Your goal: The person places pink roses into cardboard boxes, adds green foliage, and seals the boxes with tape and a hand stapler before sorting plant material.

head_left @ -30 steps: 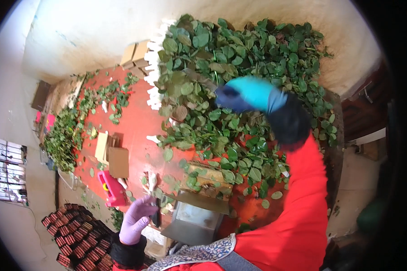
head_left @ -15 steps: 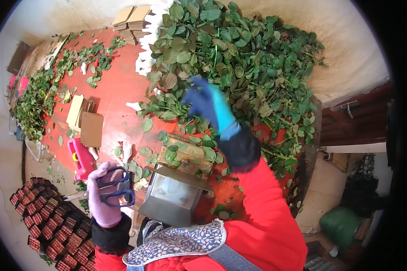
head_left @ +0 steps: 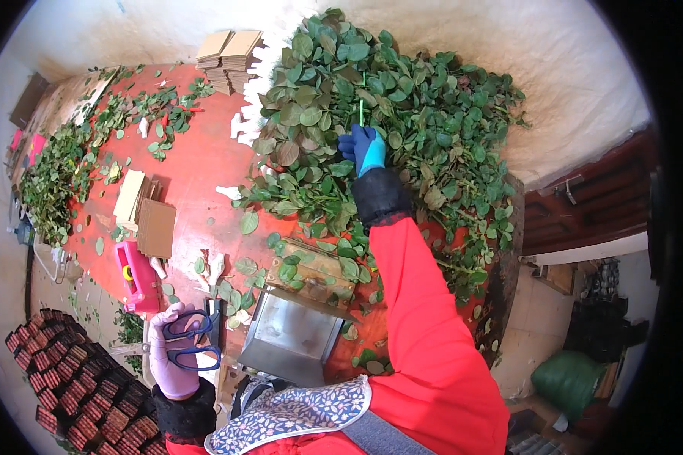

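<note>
In my left hand (head_left: 173,353), gloved in lilac, is a pair of scissors (head_left: 197,359) with dark blue handle loops. The blades point left and are partly hidden by the fingers. My right hand (head_left: 364,148), in a dark blue and turquoise glove, is over the big heap of leafy rose stems (head_left: 432,129). Its fingers are curled around the lower part of a bright green stem (head_left: 362,112), which shows just beyond the glove. White tapered wraps (head_left: 256,80) line the heap's left side.
A metal stand (head_left: 292,334) is in front of me on the red table (head_left: 205,163). Cardboard pieces (head_left: 156,227) and a pink tape dispenser (head_left: 136,277) lie left. More cardboard (head_left: 230,57) is stacked at the back. Another leafy heap (head_left: 49,186) lies far left.
My right hand has moved slightly up and right over the heap, and its fingers have closed at the bright green stem. My left hand still holds the scissors.
</note>
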